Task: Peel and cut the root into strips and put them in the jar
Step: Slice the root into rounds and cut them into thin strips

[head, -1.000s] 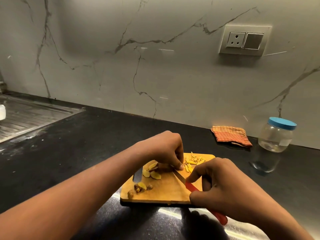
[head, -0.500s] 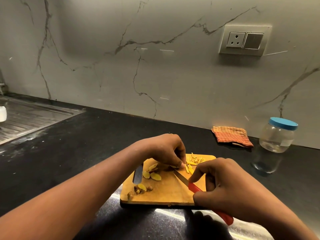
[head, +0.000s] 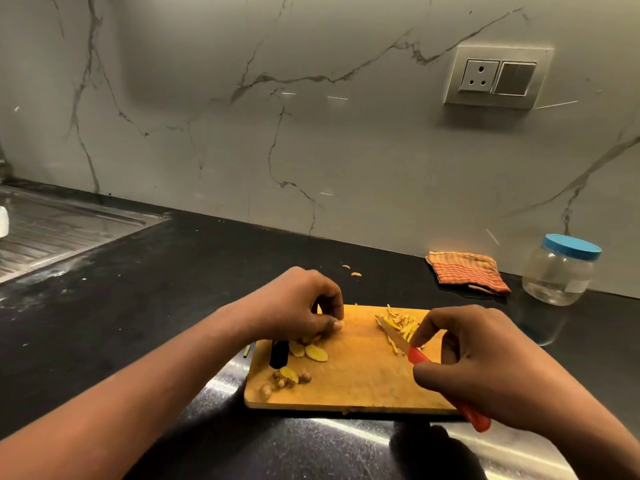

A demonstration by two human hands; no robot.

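Note:
A wooden cutting board (head: 360,379) lies on the black counter. My right hand (head: 485,362) grips a red-handled knife (head: 415,355), its blade lying against a pile of yellow root strips (head: 403,323) at the board's far right. My left hand (head: 298,306) hovers over the board's left end, fingers curled down onto flat root slices (head: 311,351); what the fingertips pinch is hidden. Knobby peel scraps (head: 284,379) sit near the board's front left corner. The clear jar (head: 559,271) with a blue lid stands far right by the wall.
A folded orange checked cloth (head: 467,271) lies left of the jar. A steel sink drainboard (head: 59,230) fills the far left. Small root bits (head: 351,270) lie on the counter behind the board. A wall socket (head: 498,76) sits above.
The knife has swept right, pushing the strips toward the pile at the board's far right. My left hand has drawn back to the left, over the slices.

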